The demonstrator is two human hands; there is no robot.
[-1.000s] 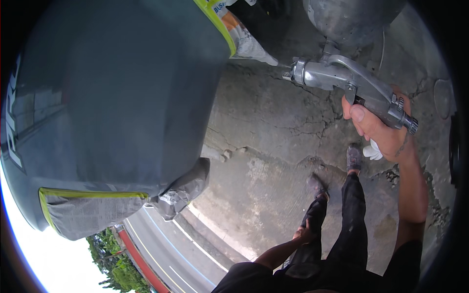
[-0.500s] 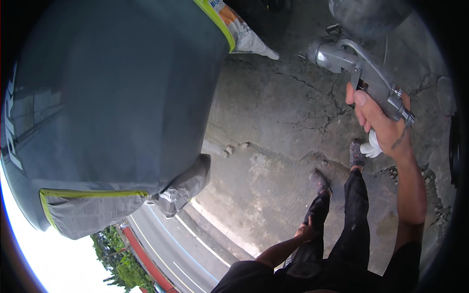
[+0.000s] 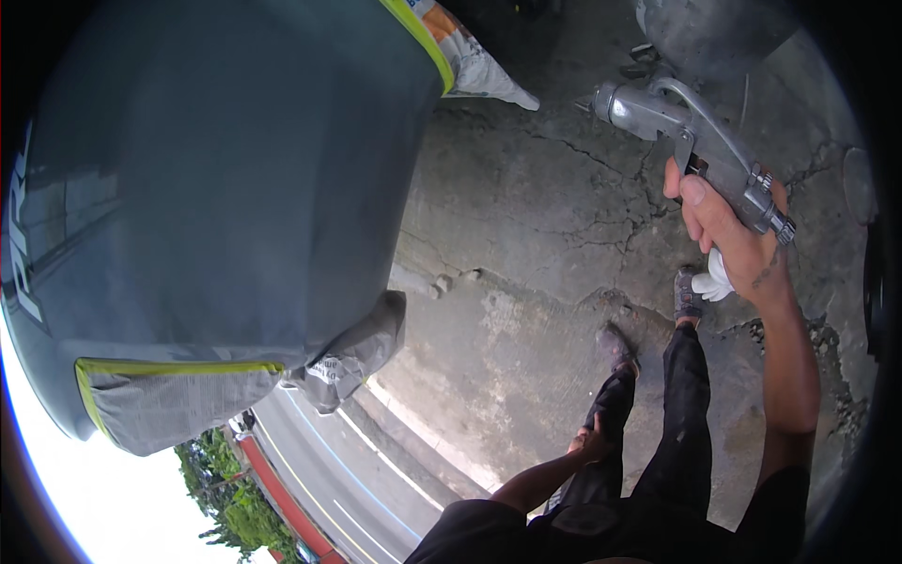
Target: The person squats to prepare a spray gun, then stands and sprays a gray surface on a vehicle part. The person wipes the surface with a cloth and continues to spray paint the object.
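My right hand (image 3: 728, 221) is closed round the grip of a silver metal spray gun (image 3: 648, 113). Its nozzle points left, toward a large dark grey vehicle panel (image 3: 225, 188), with a gap of floor between them. A rounded grey metal cup (image 3: 714, 33) shows beyond the gun's head; how it joins the gun is unclear. Low in the view, my left hand (image 3: 592, 442) rests on my leg near the knee, fingers apart and holding nothing. Something white and glove-like (image 3: 714, 280) shows just below my right wrist.
Crumpled masking paper (image 3: 178, 404) edged with yellow-green tape covers the panel's lower left, and more paper (image 3: 479, 75) its upper right. A grey plastic wrap (image 3: 352, 352) bulges at the lower corner. Cracked concrete (image 3: 526, 216) lies under my feet, with a road (image 3: 329, 470) beyond.
The panel and its masking paper sit slightly higher in the view. The spray gun has shifted very slightly; both hands keep their holds.
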